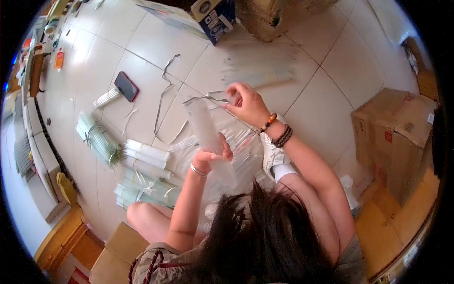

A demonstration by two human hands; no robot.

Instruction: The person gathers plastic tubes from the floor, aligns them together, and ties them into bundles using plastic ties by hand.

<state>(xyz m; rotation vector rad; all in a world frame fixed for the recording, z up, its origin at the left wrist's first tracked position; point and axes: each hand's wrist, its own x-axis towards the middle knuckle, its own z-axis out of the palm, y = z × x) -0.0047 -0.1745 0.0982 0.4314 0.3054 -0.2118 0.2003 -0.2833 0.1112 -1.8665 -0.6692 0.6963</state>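
Note:
My left hand (212, 157) is wrapped round a bundle of clear, thin plastic sticks or tubes (202, 124), held tilted over the floor. A grey tie strip (213, 98) crosses the bundle's upper end. At the strip's right end, my right hand (248, 105) has its fingers pinched on it. Whether the strip goes fully round the bundle I cannot tell. Under my hands, loose clear sticks (243, 151) lie spread out, partly hidden by my arm and hair. Another long grey strip (158, 111) trails over the tiles to the left.
Tied bundles lie on the left: a greenish bundle (98, 139), a white bundle (146, 154) and a pale bundle (142, 187). Beyond them is a phone (126, 86). More sticks (257, 66) lie ahead. A cardboard box (395, 137) stands at right; a blue-and-white box (215, 19) is at the back.

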